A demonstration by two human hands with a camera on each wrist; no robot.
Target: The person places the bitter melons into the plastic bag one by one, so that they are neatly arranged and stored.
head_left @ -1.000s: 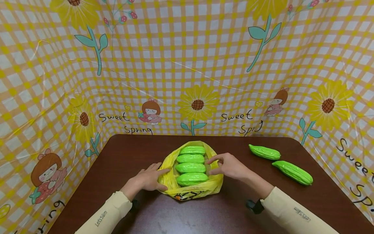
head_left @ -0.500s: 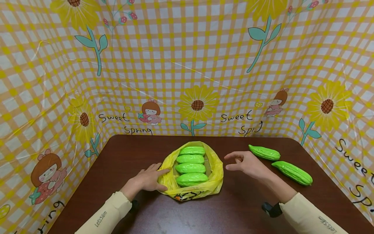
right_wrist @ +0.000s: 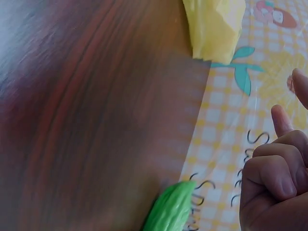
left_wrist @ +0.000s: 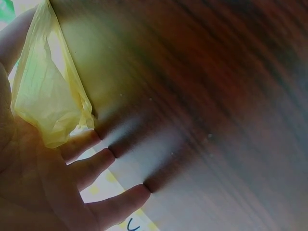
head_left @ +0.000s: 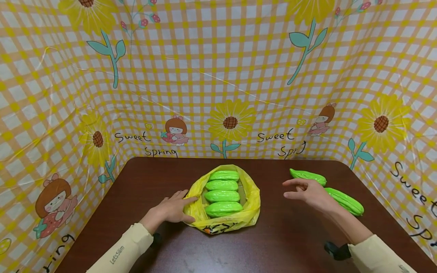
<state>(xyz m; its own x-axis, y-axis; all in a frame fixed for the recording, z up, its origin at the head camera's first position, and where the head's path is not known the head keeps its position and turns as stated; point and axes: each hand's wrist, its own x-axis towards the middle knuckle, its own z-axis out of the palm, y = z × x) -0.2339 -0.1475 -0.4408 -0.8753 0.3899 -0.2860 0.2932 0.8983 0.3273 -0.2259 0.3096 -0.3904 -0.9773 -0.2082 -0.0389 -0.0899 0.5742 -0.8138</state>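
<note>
A yellow plastic bag point(head_left: 250, 197) stands with its mouth spread wide near the middle of the table. Several bright green bitter melons point(head_left: 223, 196) lie stacked in a row inside it. My left hand point(head_left: 172, 207) rests against the bag's left edge with fingers spread and straight; in the left wrist view the fingertips point(left_wrist: 144, 188) touch the tabletop beside the yellow plastic. Holding nothing, my right hand point(head_left: 308, 193) hovers right of the bag, index finger and thumb apart, the other fingers bent. Just beyond it lie two bitter melons, a far one point(head_left: 307, 175) and a nearer one point(head_left: 348, 203), partly hidden.
The dark brown table point(head_left: 153, 170) has rounded back corners. A checked yellow-and-white cloth point(head_left: 205, 76) with flowers and lettering hangs behind it and along both sides. Bare tabletop lies between the bag and the two loose bitter melons.
My right hand has left the bag's right edge and moved right toward the two loose bitter melons. The left hand and the bag have stayed in place.
</note>
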